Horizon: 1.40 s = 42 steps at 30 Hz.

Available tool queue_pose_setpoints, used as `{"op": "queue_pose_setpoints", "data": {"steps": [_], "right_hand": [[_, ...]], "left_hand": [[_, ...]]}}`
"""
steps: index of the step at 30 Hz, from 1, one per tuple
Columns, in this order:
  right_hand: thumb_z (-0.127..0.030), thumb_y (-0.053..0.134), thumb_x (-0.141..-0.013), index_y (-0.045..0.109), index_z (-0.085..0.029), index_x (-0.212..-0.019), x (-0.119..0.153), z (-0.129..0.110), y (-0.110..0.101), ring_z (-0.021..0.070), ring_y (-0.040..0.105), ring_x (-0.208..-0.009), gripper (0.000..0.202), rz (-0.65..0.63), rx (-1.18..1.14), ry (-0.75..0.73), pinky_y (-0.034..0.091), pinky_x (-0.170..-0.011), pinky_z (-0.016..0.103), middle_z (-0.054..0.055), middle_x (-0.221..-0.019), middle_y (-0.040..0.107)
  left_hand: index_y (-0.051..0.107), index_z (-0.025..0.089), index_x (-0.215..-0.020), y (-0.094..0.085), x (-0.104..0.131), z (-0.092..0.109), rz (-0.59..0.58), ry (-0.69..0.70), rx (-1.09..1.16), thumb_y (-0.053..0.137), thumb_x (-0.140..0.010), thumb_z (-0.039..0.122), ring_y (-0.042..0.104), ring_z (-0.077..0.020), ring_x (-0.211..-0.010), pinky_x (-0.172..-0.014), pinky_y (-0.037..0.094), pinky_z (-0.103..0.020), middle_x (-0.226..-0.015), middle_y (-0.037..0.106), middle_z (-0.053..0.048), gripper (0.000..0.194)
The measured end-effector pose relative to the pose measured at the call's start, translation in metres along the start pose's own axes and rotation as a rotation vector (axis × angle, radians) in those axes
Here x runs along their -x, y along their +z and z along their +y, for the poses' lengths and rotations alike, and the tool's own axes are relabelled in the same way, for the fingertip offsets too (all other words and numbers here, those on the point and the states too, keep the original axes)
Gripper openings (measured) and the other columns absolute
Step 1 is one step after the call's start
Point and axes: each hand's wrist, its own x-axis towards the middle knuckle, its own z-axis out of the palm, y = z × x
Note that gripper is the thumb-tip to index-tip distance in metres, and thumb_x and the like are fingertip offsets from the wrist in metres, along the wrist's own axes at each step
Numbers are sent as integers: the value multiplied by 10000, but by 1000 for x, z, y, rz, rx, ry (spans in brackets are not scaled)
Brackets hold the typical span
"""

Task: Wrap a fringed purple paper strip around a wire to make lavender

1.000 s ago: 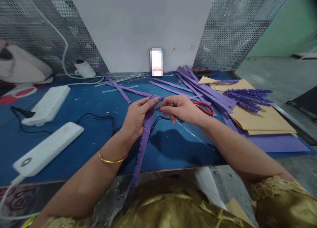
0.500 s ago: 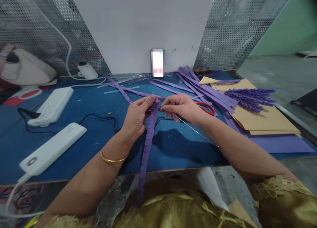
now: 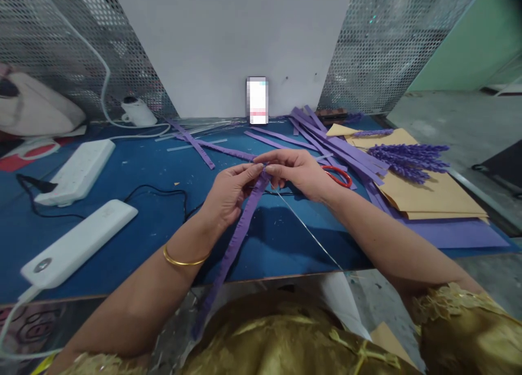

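A fringed purple paper strip (image 3: 243,223) hangs from between my fingers and trails down past the table's front edge. My left hand (image 3: 231,193) pinches its upper end between thumb and fingers. Right against it, my right hand (image 3: 296,174) is closed on the same end, at the tip of a thin wire (image 3: 310,232). That wire slants down to the right from the fingertips. Where strip and wire meet, the fingers partly cover them. Just behind my right hand lie red-handled scissors (image 3: 337,176), their blades hidden.
Purple paper strips (image 3: 338,141) and purple flower sprigs (image 3: 410,160) on tan paper (image 3: 438,201) lie at right. A phone (image 3: 257,100) leans on the panel. At left are a power bank (image 3: 81,244), a power strip (image 3: 75,171) and a black cable (image 3: 157,187).
My right hand has come closer to the left, and its fingers now meet at the strip's top. The strip's lower end has swung left, and the wire slopes more steeply.
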Motion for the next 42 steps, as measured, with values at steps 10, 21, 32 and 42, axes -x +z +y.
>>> {"op": "queue_pose_setpoints", "data": {"steps": [10,21,32,42], "right_hand": [[-205,690,-802,721,-146,-952,1,-2,3,106,587,-560,165,52,47,-64,506,-593,256,-12,-671,667],[-217,731,-767,666,-145,-842,1,-4,-4,119,613,-590,123,-33,31,18,493,-584,249,-11,-650,651],[-165,712,-765,712,-133,-907,1,-10,-13,99,590,-593,145,12,-4,33,474,-563,223,-4,-685,667],[-196,732,-810,712,-152,-838,-3,-5,-33,96,583,-602,57,-213,52,5,460,-557,221,11,-713,678]], "left_hand": [[698,147,-639,4,1,2,36,-50,31,935,-548,347,563,-110,-553,-530,454,-238,-591,649,-3,323],[710,153,-755,5,0,-1,1,-92,46,934,-568,321,576,-95,-581,-528,455,-205,-686,686,-7,336],[788,161,-799,-3,3,4,-117,-162,-233,868,-651,393,639,-135,-625,-567,499,-219,-787,750,-70,288],[790,152,-724,-2,3,5,-134,-196,-254,856,-637,346,613,-120,-559,-520,493,-194,-718,739,-78,223]]}}
